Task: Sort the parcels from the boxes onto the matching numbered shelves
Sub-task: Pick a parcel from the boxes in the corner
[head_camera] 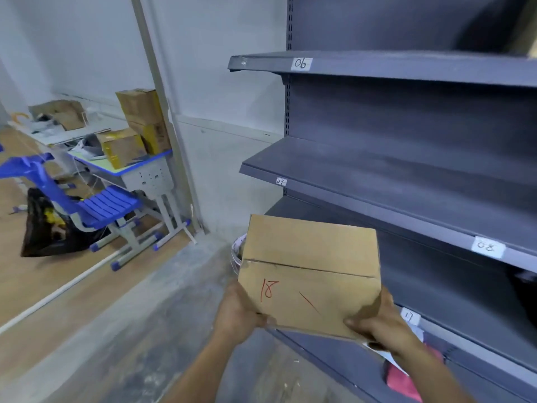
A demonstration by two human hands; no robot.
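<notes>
We face the grey shelving unit (406, 181) rising above and right of both hands, with the cardboard parcel marked 18 (311, 257) between them, left hand (241, 314) and right hand (379, 325) each grasping a near corner.

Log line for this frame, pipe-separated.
parcel: marked 18 | left hand: holds parcel | right hand: holds parcel | labels seen: 06, 07, 08, 17 | shelved: no
</notes>
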